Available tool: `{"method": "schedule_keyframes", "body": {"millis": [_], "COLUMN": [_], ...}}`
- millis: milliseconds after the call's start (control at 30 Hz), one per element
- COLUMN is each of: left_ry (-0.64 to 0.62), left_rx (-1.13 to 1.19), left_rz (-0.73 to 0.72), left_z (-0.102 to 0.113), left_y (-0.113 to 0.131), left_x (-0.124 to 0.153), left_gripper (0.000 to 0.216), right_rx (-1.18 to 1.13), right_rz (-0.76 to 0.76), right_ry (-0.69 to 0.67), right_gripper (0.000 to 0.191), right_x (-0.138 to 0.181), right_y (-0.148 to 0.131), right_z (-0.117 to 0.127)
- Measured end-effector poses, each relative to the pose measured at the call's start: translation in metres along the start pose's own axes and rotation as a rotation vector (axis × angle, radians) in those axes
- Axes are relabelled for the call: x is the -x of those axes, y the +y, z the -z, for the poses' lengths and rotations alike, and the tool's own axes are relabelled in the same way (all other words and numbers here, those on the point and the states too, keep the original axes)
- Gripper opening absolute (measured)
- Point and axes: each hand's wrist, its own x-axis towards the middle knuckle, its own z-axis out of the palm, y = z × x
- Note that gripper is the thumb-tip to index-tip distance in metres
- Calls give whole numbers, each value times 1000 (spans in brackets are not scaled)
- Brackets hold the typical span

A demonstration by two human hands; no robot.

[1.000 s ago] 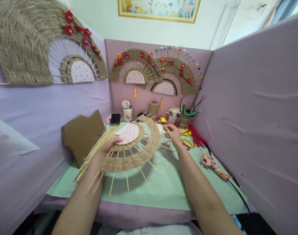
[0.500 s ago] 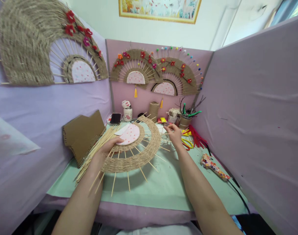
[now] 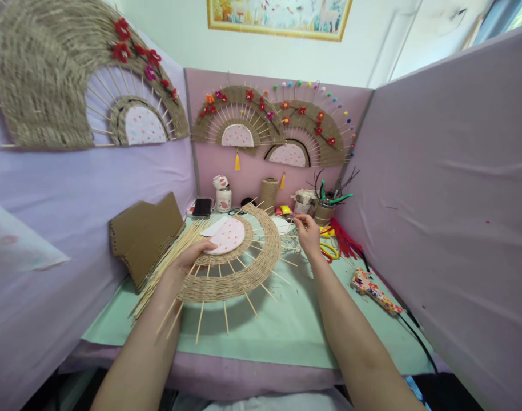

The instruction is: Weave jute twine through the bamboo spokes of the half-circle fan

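Woven fan (image 3: 244, 274): we see a half-round of tan twine woven over and under thin wooden skewers. It has a broad outer band, a narrow inner band, and bare spokes between them.
Centre piece (image 3: 230, 235): a pink half-disc with darker dots sits at the hub inside the inner band.
Skewer tips (image 3: 225, 318): pale ends stick out past the outer band, spread like rays.
Pose: we find the fan tilted above the green mat (image 3: 286, 331), casting a shadow there, with its straight side to the left.
Hold: the left hand (image 3: 188, 260) grips it by the hub, thumb on top.
Loose twine (image 3: 289, 242): thin strands loop off the far right edge, and the right hand (image 3: 308, 234) pinches them.
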Motion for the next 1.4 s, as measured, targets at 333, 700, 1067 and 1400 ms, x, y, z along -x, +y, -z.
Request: {"method": "schedule_keyframes", "body": {"millis": [333,700,1067,1400], "left_ry": [-71,-23,-4,-7], "left_rx": [47,70,65,65], "left_rz": [26,56,8,53], "left_z": [5,-4,-1,-2], "left_y": [-4,4,1,4], "left_x": [-6,2,1,0], "left_gripper": [58,50,55,57], "right_rx": [-12,20,-61,-111], "right_rz": [-6,-34,-136,-179], "right_ry": [-31,-38,-106,-101], "right_gripper": [24,25,28,28], "right_x": [1,2,3,3], "right_y": [-1,-2,3,5], "right_z": [-1,-1,-4,-5]}}
